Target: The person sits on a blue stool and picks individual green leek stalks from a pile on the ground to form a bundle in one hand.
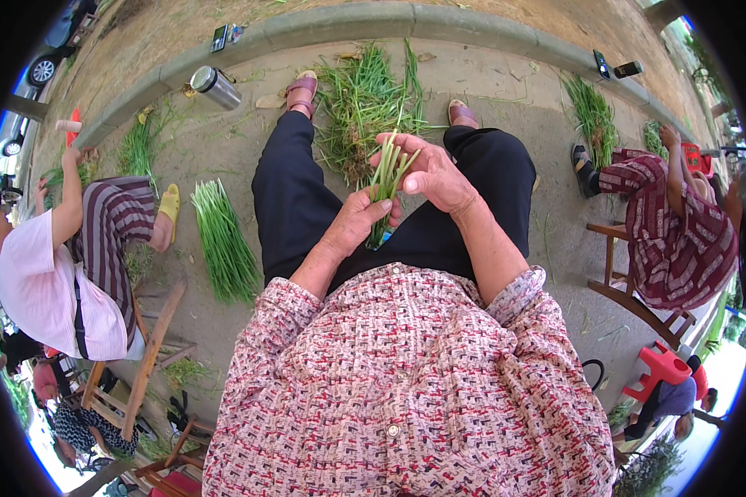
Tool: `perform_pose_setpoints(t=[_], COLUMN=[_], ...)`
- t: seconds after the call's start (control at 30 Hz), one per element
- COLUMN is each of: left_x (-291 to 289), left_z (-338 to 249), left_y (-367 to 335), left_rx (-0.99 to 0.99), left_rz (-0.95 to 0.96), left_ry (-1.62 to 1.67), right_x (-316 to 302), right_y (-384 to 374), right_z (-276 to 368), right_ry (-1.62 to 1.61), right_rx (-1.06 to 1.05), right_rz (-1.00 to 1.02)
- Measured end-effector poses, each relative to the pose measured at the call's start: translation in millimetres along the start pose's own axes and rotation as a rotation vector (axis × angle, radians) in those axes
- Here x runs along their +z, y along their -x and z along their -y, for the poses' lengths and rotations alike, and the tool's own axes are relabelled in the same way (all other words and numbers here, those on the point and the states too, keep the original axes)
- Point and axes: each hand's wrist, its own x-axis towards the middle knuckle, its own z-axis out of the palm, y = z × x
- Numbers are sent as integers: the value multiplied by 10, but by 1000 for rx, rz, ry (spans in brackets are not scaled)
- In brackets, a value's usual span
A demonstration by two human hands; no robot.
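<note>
My left hand (pixel 364 219) is closed round a small bunch of garlic chives (pixel 386 176), held upright over my lap with the pale cut ends up. Beside those ends is my right hand (pixel 441 182), its fingers stretched out behind the stalks and its thumb apart. Whether its fingertips touch the stalks I cannot tell. Between my feet spreads a loose heap of untrimmed chives (pixel 360 103), with brown roots and dry bits toward me. A tidy pile of clean chives (pixel 224 240) lies on the ground left of my leg.
A steel flask (pixel 215 87) stands ahead to the left, near the concrete kerb (pixel 331 25). Phones (pixel 219 38) rest along the kerb. One person (pixel 58 273) sits at my left, another (pixel 680 207) at my right, with more chives (pixel 593 120) nearby. A red plastic stool (pixel 659 370) is behind right.
</note>
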Motion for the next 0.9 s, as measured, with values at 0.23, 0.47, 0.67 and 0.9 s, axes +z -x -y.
perform_pose_setpoints(t=[0.23, 0.47, 0.67, 0.9], left_x=[-11, -73, -22, -9], left_z=[9, 74, 37, 0], left_y=[17, 17, 20, 11], left_rx=[15, 1, -32, -22], left_rz=[15, -5, 2, -10], left_ry=[5, 7, -19, -29], right_x=[-31, -126, 37, 128], right_y=[33, 1, -52, -77], right_z=[-141, 1, 237, 495], right_ry=[74, 241, 679, 689], right_rx=[-33, -184, -141, -127], right_rz=[-149, -229, -68, -90])
